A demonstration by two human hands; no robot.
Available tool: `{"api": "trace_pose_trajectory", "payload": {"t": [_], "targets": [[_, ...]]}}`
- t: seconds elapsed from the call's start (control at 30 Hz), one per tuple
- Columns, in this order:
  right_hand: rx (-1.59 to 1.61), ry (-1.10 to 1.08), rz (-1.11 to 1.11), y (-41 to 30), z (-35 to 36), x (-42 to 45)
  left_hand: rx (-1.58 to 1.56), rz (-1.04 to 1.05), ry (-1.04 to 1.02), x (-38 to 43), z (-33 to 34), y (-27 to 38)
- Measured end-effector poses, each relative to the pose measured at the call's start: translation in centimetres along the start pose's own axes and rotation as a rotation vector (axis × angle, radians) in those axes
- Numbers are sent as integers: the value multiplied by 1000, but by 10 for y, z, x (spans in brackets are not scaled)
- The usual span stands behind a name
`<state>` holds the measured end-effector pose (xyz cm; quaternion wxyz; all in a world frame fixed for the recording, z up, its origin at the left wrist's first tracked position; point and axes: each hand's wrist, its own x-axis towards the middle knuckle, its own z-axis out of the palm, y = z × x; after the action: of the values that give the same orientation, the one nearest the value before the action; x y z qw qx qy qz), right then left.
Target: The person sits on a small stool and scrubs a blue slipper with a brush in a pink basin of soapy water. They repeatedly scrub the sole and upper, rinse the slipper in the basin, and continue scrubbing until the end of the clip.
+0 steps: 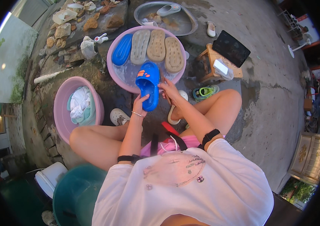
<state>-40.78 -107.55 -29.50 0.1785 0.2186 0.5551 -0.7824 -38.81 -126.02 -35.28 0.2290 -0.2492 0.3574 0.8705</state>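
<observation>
My left hand (140,104) grips the heel end of a blue slide slipper (150,76), with the thumb on the footbed. The slipper is held toe away from me over the near rim of a pink basin (111,70). In my right hand (170,91) is a thin brown brush (166,97), upright along the slipper's right side; its bristles are hard to make out. Inside the basin, in cloudy water, a second blue slipper (122,50), a grey slipper (140,46) and two tan slippers (156,45) lean soles up against the far wall.
Left stands a pink tub (59,113) holding white and green cloth (81,105). Beyond the basin is a metal tub (193,26) with a pale clog (169,10). A wooden stool (211,55) bears a tablet (230,48). Sneakers (205,92) lie near my knee; rocks (63,30) are piled far left.
</observation>
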Motion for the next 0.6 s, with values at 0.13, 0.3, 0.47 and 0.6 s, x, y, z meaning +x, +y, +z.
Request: {"api": "trace_pose_trajectory", "payload": {"t": [0.13,0.3,0.47,0.6], "targets": [[-613,153,-420,-1,-1,-24,165,209,156,7,-9,7],[-1140,-235,-344,-2,8,-49,152,378,253,11,-8,12],[-1031,118,-459,-12,39,-26,313,322,125,-2,22,-17],[-943,25,-669,-17,50,-24,401,460,49,-4,24,-10]]}}
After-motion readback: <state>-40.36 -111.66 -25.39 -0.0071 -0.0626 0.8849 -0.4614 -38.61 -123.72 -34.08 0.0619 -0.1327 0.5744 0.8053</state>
